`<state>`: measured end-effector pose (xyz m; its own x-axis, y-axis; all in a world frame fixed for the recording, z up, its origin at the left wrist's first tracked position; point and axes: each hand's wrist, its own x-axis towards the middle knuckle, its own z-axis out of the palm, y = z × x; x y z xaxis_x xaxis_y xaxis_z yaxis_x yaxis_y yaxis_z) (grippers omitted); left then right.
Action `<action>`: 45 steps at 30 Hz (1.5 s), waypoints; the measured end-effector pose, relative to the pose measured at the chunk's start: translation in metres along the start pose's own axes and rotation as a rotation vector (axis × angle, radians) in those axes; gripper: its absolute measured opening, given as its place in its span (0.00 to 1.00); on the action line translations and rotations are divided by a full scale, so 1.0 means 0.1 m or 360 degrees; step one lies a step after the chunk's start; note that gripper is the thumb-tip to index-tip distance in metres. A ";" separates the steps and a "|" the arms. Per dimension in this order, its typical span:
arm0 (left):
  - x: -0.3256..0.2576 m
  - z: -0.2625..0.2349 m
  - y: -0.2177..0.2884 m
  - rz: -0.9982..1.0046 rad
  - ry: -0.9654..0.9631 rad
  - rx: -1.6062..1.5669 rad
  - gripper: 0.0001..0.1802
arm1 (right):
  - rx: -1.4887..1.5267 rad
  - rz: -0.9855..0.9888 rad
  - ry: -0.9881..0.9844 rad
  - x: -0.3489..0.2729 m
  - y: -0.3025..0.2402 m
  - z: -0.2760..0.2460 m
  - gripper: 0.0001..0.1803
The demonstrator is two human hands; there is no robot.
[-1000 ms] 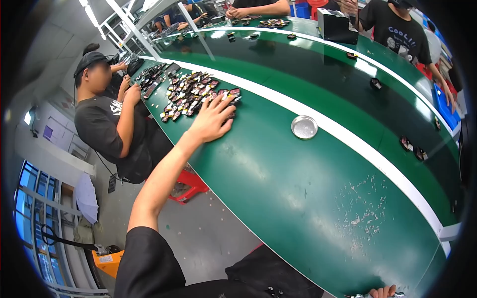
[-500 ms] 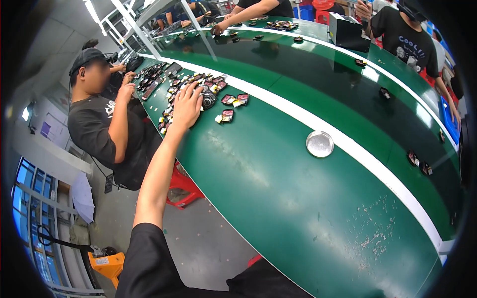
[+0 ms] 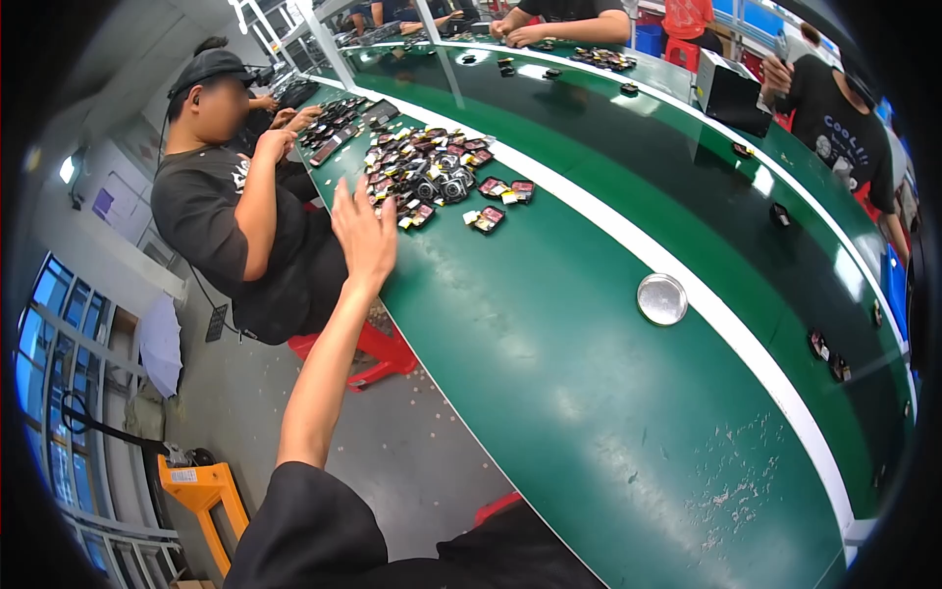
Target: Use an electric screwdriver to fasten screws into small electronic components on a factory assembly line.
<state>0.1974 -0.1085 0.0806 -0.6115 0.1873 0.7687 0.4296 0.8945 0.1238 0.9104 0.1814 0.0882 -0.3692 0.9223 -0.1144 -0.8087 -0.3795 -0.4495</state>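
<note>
My left hand (image 3: 365, 236) hovers at the near edge of the green workbench (image 3: 530, 285), fingers spread and holding nothing. Just beyond its fingertips lies a heap of small black devices (image 3: 417, 157) with reddish panels and white and yellow tags. Among them sits a dark rounded piece like a small camera (image 3: 454, 184), on the heap's right side. A pair of the tagged devices (image 3: 507, 190) and another single one (image 3: 485, 219) lie a little to the right of the heap. My right hand is out of the picture.
A round metal dish (image 3: 662, 298) stands by the white strip, and pale scraps (image 3: 736, 481) litter the bench's near right. Past the strip, a dark conveyor belt (image 3: 628, 147) carries scattered devices. At left a co-worker (image 3: 231, 196) sits at the bench; a red stool (image 3: 368, 358) is below.
My left hand has lifted off the heap and drawn back toward the bench's near edge, uncovering the camera-like piece. The whole view has shifted slightly.
</note>
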 end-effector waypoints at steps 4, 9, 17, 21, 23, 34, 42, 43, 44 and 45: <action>-0.17 0.12 -0.60 -0.0503 -0.0432 0.0237 0.40 | -0.0016 0.0058 -0.0018 0.02 0.01 0.07 0.15; -0.01 0.26 -0.83 -0.0377 -0.0738 -0.0139 0.41 | 0.0050 0.0083 -0.0030 0.06 0.02 0.09 0.13; 0.14 -0.07 1.01 0.0743 -0.0487 -0.0361 0.30 | -0.0110 0.0016 -0.0005 0.04 -0.02 0.09 0.15; 0.18 0.25 1.36 0.1254 -0.0778 -0.0321 0.26 | -0.0071 0.0082 0.0001 -0.02 -0.03 0.05 0.16; 0.23 0.47 1.24 0.1171 -0.0775 -0.0233 0.22 | 0.0031 0.0130 -0.0021 -0.02 0.03 0.07 0.17; 0.13 0.04 1.50 0.1132 -0.0573 -0.0215 0.22 | 0.0060 -0.0002 -0.0058 -0.03 -0.02 0.08 0.14; -1.23 -1.52 3.55 0.1370 -0.0749 -0.1284 0.14 | 0.0101 -0.0138 -0.0030 0.10 0.01 0.11 0.12; -1.30 -1.54 3.66 0.1390 -0.0823 -0.1271 0.14 | 0.0115 -0.0120 -0.0038 0.09 0.01 0.14 0.12; -1.35 -1.50 3.72 0.1295 -0.0855 -0.1285 0.13 | 0.0099 -0.0146 -0.0089 0.07 0.03 0.16 0.11; -1.36 -1.46 3.74 0.1293 -0.0859 -0.1274 0.12 | 0.0084 -0.0171 -0.0139 0.04 0.05 0.17 0.10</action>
<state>0.5385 0.1408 0.1138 -0.0944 0.8770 0.4711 0.9740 -0.0167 0.2261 0.8966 0.1820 0.1006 -0.3160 0.9487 0.0106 -0.8678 -0.2844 -0.4075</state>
